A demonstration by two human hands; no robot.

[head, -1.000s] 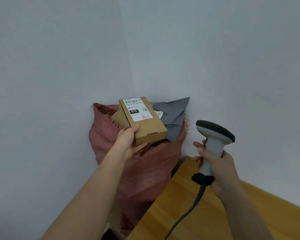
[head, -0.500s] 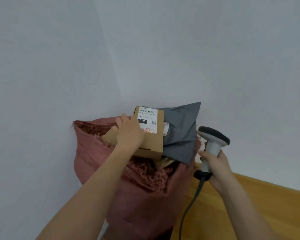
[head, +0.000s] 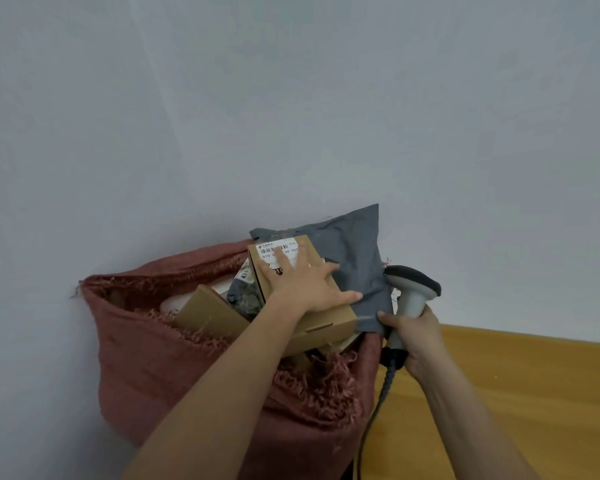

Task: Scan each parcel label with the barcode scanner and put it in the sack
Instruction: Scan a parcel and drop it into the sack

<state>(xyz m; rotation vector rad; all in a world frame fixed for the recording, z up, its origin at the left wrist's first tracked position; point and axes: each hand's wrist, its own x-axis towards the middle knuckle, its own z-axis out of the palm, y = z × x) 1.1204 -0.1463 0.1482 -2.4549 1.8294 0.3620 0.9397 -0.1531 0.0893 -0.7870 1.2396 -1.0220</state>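
— Cardboard under the left hand (head: 303, 287): how much of the label (head: 280, 252) reads?
— Little. Straight, spread fingers press flat on the box (head: 312, 306) and cover most of it; a barcode strip and some digits show.
— What's in the sack (head: 194, 368)?
— That box on top at the mouth, a second box (head: 210, 315) beside it, a grey mailer (head: 350, 258) standing behind, and a dark crumpled bag, partly hidden. Deeper contents are out of sight.
— The other hand?
— The right hand (head: 416, 337) grips the scanner (head: 413, 289) handle, just right of the sack, over the wooden table (head: 534, 393). Its cable runs off the bottom edge.
— Room?
— Frayed rim, walls close behind.
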